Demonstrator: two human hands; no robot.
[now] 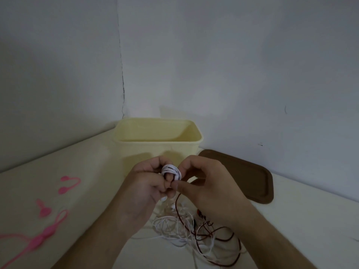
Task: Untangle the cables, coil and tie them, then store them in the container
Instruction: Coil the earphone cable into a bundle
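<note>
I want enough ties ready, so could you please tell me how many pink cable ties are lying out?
3, all on the table's left: one farthest back, one in the middle, one nearest the camera.

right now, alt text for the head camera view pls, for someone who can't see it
Two hands meet above a tabletop: the left hand holds a small coil of white cable wound round its fingers, and the right hand pinches the cable beside it. Below lies a tangle of white and brown cables. Behind stand an open yellow container and its brown lid; pink cable ties lie left.
</note>
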